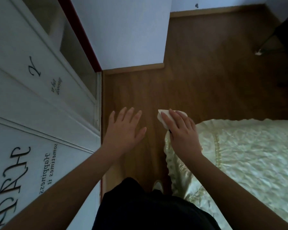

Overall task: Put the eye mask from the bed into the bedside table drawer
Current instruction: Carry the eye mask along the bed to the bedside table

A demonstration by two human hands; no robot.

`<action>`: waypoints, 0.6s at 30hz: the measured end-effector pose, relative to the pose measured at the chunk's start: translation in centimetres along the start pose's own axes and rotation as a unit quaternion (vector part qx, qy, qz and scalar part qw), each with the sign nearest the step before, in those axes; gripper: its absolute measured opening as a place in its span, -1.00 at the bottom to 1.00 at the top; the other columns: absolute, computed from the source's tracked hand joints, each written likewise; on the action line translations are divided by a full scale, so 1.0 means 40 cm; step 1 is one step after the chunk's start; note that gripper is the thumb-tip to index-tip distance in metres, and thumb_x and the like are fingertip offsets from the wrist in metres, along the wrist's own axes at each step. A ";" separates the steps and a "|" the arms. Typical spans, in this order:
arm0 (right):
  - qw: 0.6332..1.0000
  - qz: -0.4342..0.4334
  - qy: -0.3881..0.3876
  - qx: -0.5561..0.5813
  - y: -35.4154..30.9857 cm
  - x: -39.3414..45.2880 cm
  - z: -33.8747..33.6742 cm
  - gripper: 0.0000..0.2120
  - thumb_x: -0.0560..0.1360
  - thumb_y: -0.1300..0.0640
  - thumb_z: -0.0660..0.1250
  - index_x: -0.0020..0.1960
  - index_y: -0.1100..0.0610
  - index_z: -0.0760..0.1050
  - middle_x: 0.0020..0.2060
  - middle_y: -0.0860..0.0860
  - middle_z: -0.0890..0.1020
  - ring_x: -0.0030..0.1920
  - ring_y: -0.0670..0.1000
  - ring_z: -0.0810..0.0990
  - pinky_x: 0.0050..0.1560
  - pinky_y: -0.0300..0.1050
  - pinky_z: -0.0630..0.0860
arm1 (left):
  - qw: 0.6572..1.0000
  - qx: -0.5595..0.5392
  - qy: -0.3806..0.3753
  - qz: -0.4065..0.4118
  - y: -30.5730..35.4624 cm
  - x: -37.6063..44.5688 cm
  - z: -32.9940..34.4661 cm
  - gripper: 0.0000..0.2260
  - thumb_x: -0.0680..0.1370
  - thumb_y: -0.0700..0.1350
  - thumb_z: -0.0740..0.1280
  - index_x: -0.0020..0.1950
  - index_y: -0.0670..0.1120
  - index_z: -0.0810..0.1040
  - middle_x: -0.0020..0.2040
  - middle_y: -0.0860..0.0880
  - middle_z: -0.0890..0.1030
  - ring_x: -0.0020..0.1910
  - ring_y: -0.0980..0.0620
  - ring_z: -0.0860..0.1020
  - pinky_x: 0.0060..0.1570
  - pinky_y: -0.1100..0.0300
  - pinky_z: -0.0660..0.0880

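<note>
From my remote seat, the head view looks straight down a strip of wooden floor (136,90) running up the middle of the frame. My right hand (181,130), just right of centre, grips the white eye mask (163,116), fingers laid over its top and the pale fabric jutting out past the fingertips toward upper left; a dark bit, perhaps a strap, shows under the hand near the thumb. The mask is held in the air above the floor, just beyond the corner of the bed (239,155), whose cream quilted cover with a ruffled edge fills the lower right. My left hand (125,130), centre frame, is empty, palm down with fingers spread, apart from the mask. White wardrobe doors (32,100) bearing dark lettering fill the left side. Black clothing (148,209) and a light shoe (158,185) sit at bottom centre. No drawer shows here.
</note>
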State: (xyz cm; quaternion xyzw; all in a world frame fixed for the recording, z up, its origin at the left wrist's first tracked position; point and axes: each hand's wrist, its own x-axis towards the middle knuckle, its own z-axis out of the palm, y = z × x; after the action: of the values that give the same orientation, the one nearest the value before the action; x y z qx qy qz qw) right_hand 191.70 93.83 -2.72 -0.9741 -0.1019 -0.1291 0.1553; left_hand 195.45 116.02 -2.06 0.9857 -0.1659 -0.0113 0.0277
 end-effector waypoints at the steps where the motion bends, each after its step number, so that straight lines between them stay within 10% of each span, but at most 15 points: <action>1: 1.000 -0.005 -0.005 0.001 0.005 0.022 0.011 -0.53 0.55 0.09 0.09 0.45 0.04 0.36 0.37 0.12 0.48 0.37 0.15 0.41 0.32 0.13 0.37 | 1.000 0.000 -0.004 -0.005 -0.021 0.020 -0.003 -0.40 0.58 0.34 -0.17 0.51 0.07 0.18 0.50 -0.08 0.33 0.51 -0.14 0.21 0.44 -0.25 0.04; 18: 0.997 0.059 -0.043 -0.015 0.041 0.540 0.152 -0.48 0.53 -0.03 0.16 0.47 0.01 0.29 0.39 0.11 0.45 0.38 0.15 0.39 0.33 0.18 0.34 | 0.996 -0.013 -0.018 0.084 -0.304 0.552 -0.025 -0.40 0.58 0.31 -0.16 0.52 0.05 0.17 0.52 -0.07 0.30 0.51 -0.10 0.21 0.46 -0.21 0.10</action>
State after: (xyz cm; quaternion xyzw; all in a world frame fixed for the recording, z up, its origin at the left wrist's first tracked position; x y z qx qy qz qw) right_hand 213.87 97.73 -2.63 -0.9852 -0.0491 -0.0789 0.1439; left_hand 220.32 120.31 -2.06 0.9675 -0.2484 -0.0286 0.0382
